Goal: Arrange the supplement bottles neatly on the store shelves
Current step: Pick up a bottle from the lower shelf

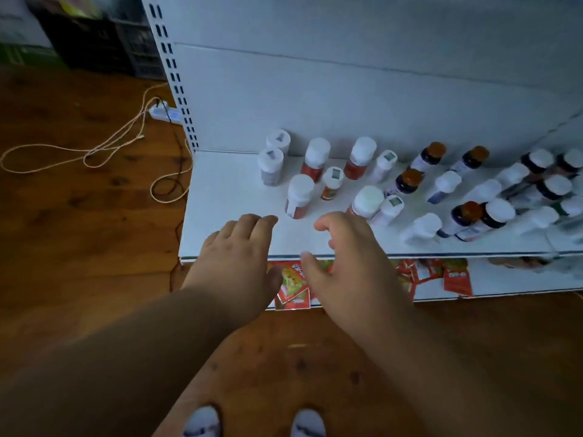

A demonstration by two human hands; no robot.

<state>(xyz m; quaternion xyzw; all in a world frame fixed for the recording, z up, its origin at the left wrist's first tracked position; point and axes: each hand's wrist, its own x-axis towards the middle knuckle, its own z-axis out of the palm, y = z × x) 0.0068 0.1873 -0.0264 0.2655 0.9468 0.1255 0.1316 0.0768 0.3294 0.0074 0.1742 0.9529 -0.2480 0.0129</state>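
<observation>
Above the white shelf (227, 197), left hand (235, 257) and right hand (350, 260) hover with fingers relaxed, holding nothing. Supplement bottles (410, 181) stand scattered across the shelf; nearest, a red-labelled bottle (299, 197) sits just beyond both hands. Suggested: grip its body low, slide it back in line with neighbours, avoid tipping adjacent bottles.

- A brown wooden floor (79, 216) is seen under dim, bluish light.
- A cream cord (94, 149) and a white power strip (164, 113) are laid on it.
- Dark crates (104, 42) are stacked at upper left.
</observation>
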